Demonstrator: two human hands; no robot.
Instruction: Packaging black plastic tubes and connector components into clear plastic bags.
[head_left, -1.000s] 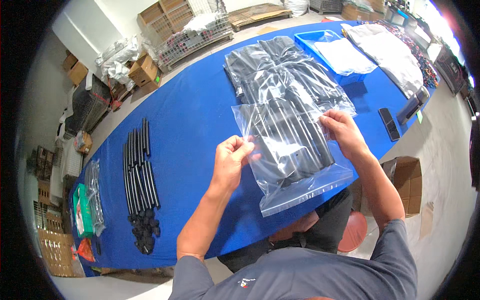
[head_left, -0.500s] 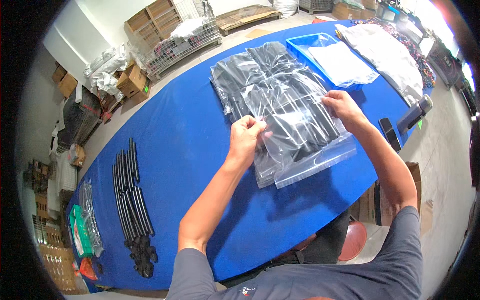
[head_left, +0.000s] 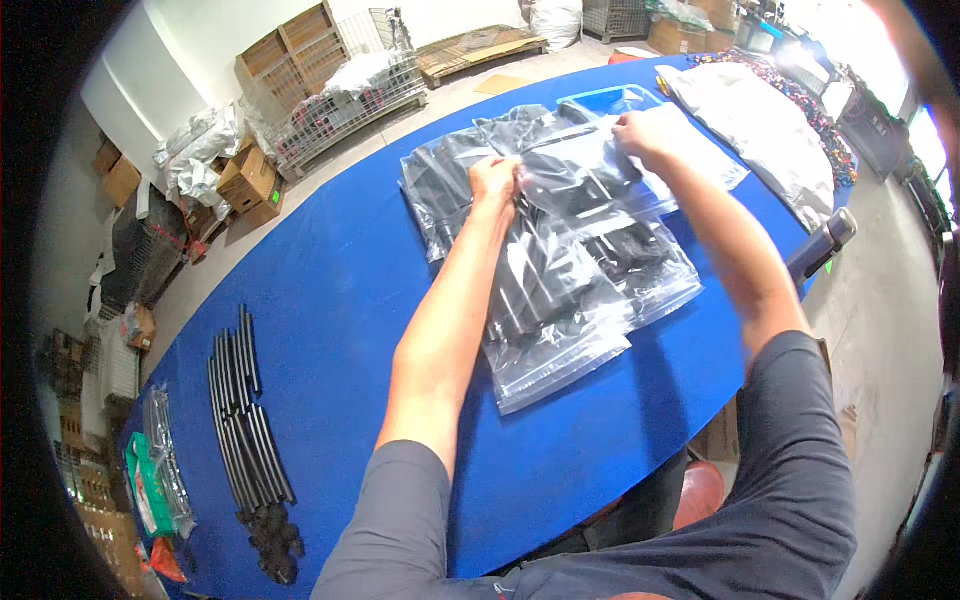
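Several clear plastic zip bags (head_left: pixel 545 285) with black contents lie in a loose, overlapping stack on the blue table. Over the stack's far part, my two hands hold up a clear plastic bag (head_left: pixel 575 165) that has something black in it. My left hand (head_left: pixel 495 182) pinches its left edge. At its far right corner, my right hand (head_left: pixel 640 138) has its fingers closed on the plastic, beside the blue tray (head_left: pixel 605 97). The tray is partly hidden by white sheets (head_left: pixel 700 150) and my right arm.
To the left lie black tubes (head_left: pixel 245 440), small black pieces (head_left: pixel 272 540), flat clear bags (head_left: pixel 168 455) and a green tray (head_left: pixel 148 490). White fabric (head_left: pixel 750 130) covers the far right. A grey cylindrical device (head_left: pixel 825 240) stands at the right edge. Cardboard boxes (head_left: pixel 250 180) sit beyond the table.
Both hands have moved away from me, carrying the bag toward the far side of the stack. More bags beneath now show. My right forearm covers the spot where a black device lay.
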